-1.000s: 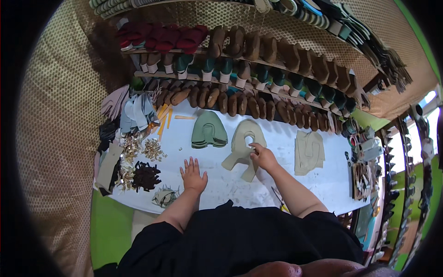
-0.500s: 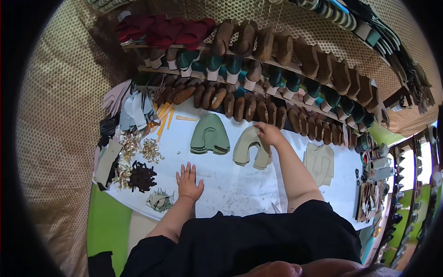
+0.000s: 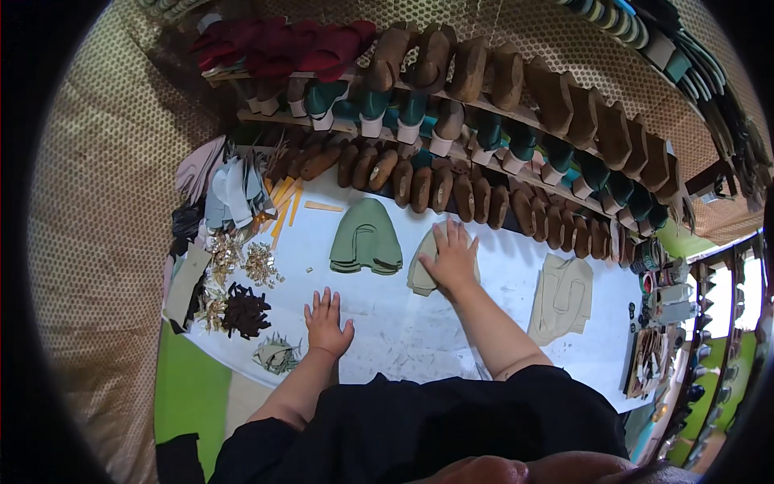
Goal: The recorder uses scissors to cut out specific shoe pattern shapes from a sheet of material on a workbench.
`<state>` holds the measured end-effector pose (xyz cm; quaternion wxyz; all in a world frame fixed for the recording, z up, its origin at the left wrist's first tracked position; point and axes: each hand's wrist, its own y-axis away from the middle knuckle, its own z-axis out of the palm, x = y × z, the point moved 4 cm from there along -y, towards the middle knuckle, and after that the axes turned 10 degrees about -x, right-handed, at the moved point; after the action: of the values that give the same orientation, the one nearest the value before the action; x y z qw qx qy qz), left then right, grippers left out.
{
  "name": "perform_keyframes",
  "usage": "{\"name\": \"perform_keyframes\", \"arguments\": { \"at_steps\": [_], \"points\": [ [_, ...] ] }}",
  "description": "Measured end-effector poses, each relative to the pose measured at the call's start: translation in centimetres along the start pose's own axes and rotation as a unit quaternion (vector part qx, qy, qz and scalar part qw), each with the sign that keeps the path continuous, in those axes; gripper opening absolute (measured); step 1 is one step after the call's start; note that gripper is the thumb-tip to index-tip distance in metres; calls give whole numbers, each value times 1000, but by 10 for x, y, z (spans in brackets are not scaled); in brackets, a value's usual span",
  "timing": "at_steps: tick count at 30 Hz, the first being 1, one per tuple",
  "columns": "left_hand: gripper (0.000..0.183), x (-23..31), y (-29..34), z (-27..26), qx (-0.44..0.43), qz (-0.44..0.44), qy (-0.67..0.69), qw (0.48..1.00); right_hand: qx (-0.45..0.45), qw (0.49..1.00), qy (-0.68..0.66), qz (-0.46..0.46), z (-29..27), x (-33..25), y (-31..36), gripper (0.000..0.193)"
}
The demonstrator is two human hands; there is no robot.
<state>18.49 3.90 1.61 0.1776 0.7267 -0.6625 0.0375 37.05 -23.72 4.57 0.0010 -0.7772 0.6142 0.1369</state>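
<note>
On the white tabletop (image 3: 387,323), my left hand (image 3: 328,324) lies flat with its fingers spread, holding nothing. My right hand (image 3: 453,260) rests palm down, fingers apart, over a stack of beige U-shaped shoe upper pieces (image 3: 421,277), hiding much of it. Left of that stack sits a pile of green U-shaped upper pieces (image 3: 364,234). Farther right lie flat beige cut pieces (image 3: 563,294), beyond my right forearm.
Wooden shoe lasts (image 3: 463,198) and green shoes with pale heels (image 3: 409,117) fill racks along the back. At left are metal buckles (image 3: 260,264), dark brown strips (image 3: 245,311), grey-green scraps (image 3: 276,355) and yellow strips (image 3: 289,214). Stacked materials (image 3: 647,363) line the right edge.
My right hand has gone from gripping the far right edge of the beige stack to lying spread on top of it. My left hand stays nearly in place.
</note>
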Motion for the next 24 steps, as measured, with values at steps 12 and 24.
{"name": "perform_keyframes", "arguments": {
  "at_steps": [12,24],
  "points": [
    [74,-1,0,2,10,2,-10,1000,-16,1000,4,24,20,-3,7,84],
    [73,0,1,-1,10,0,0,1000,-34,996,-52,68,22,-14,21,67]
  ]
}}
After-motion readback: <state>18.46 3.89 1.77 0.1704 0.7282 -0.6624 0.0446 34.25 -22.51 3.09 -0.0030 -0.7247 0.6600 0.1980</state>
